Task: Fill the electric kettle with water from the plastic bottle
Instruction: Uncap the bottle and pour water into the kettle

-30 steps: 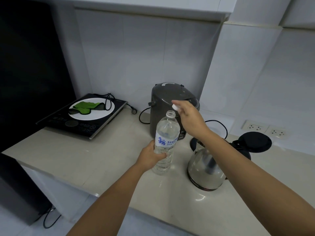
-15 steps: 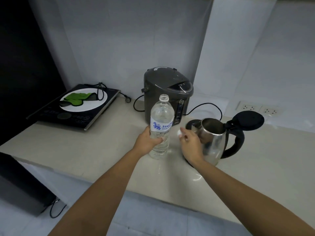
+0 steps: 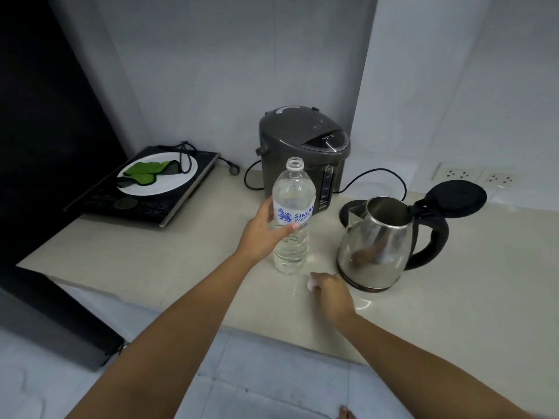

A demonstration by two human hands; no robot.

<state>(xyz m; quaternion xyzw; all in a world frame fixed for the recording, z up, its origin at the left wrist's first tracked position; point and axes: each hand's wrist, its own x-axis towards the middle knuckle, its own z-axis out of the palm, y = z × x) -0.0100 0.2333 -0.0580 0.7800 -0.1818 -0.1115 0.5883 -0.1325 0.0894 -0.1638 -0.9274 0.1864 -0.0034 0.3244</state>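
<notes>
Stretching across the whole lower scene: a pale countertop, carrying everything else. Sitting at the back left, an induction hob bearing a white plate with green leaves. Standing at the back centre, a dark water dispenser, cord trailing off behind the electric kettle.

Resting to the right, that steel kettle, lid hinged fully back, mouth gaping and ready for pouring. Looking empty inside, though hard to be certain from this angle.

Standing upright just left of the kettle, near but not touching: the plastic bottle, uncapped, mostly full of water. Wrapping around its labelled middle, the left hand, fingers closed on the body.

Lying low on the counter just in front of bottle and kettle, the right hand, fingertips pinching a small white cap, seemingly setting it down.

Risking from here, by judgement:
- Squeezing the thin, full bottle too hard while lifting, pushing water out of the open neck onto the counter.
- Tipping too fast, making the flow glug and splash past the rim, close to the kettle's base and the cords.
- Letting the cap roll off the front edge.
- Knocking the raised lid with the bottle neck.
</notes>
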